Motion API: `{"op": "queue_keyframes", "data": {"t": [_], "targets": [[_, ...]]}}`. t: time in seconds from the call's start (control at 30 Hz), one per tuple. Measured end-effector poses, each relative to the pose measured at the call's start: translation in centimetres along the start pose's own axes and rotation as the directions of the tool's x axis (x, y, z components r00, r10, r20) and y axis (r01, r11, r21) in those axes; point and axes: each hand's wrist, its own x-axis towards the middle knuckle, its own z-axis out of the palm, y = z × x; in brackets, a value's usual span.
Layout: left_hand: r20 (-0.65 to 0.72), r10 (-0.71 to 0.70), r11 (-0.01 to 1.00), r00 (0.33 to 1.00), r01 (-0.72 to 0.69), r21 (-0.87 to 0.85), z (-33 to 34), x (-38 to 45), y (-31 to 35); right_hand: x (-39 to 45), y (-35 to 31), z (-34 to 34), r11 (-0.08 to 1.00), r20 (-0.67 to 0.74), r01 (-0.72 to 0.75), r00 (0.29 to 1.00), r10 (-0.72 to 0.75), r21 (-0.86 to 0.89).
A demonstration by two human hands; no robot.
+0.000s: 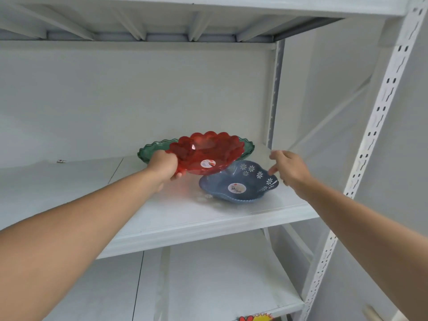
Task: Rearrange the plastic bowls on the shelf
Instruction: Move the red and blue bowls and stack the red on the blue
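— Where are your arms right now?

— Both are stretched out over the white shelf board. Your left hand reaches to the middle of it, fingers curled round the near left rim of the red translucent bowl, thumb on top. You hold that bowl tilted, lifted off the board.

— And your right hand?

— Your right hand hovers near the board's right edge, fingers loosely spread, gripping nothing. Its fingertips sit just beside the flowered rim of the blue bowl; I cannot tell whether they touch.

— Where do the bowls lie?

— The blue bowl rests on the board toward the front right corner, partly under the red one's edge. The green translucent bowl sits behind the red bowl, toward the back edge, mostly hidden by it.
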Motion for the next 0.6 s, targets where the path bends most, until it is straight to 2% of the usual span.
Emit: {"op": "queue_keyframes", "data": {"t": [0.13, 0.23, 0.3, 0.43, 0.6], "targets": [[0.093, -0.04, 0.999, 0.995, 0.039, 0.01, 5.7, -1.4, 0.6, -0.7, -1.3, 0.4, 1.0, 0.13, 0.019, 0.991, -0.02, 0.01], [0.17, -0.097, 0.995, 0.981, 0.096, 0.017, 8.8, -2.4, 0.4, -0.8, -0.7, 0.1, 0.999, 0.05, 0.044, 0.998, -0.044, -0.001], [0.179, -0.081, 0.992, 0.98, 0.061, 0.112, 10.0, -2.4, 0.0, -0.5, 0.2, -0.4, 0.999, 0.03, 0.032, 0.999, -0.031, -0.022], [0.141, 0.064, 0.915, 0.988, -0.115, 0.388, 10.0, -1.5, -0.1, 0.3, 2.5, -1.0, 0.958, 0.065, 0.004, 0.998, 0.015, -0.286], [0.185, 0.14, 0.767, 0.973, -0.224, 0.601, 9.4, -0.9, -1.3, -0.7, 4.1, -0.2, 0.85, 0.039, 0.081, 0.997, -0.071, -0.521]]}}
